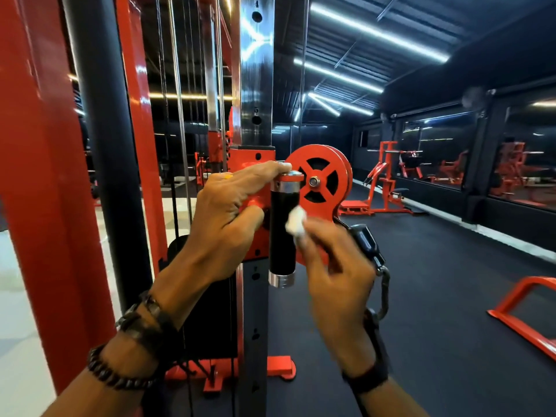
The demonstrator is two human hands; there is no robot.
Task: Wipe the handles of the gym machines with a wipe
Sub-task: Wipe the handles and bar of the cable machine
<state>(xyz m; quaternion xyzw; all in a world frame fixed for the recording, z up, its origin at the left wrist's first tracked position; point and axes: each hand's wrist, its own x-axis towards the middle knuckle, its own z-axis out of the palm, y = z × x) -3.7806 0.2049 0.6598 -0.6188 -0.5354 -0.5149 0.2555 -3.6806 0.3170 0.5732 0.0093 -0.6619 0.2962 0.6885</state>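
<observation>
White crumpled wipe against smooth black cylindrical handle, chrome-capped.

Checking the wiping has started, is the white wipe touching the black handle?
Touching: head view shows the wipe, pinched by the right hand, pressed against the handle.

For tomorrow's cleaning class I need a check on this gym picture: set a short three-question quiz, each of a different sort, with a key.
1. True or false: the handle is held upright.
2. Which hand holds the wipe? A) left B) right C) neither
3. Fill in: the left hand steadies the handle at its ____ end.

Key: 1 true. 2 B, the right hand pinches it against the black grip. 3 top, by the metal cap, in front of the red pulley.
</observation>
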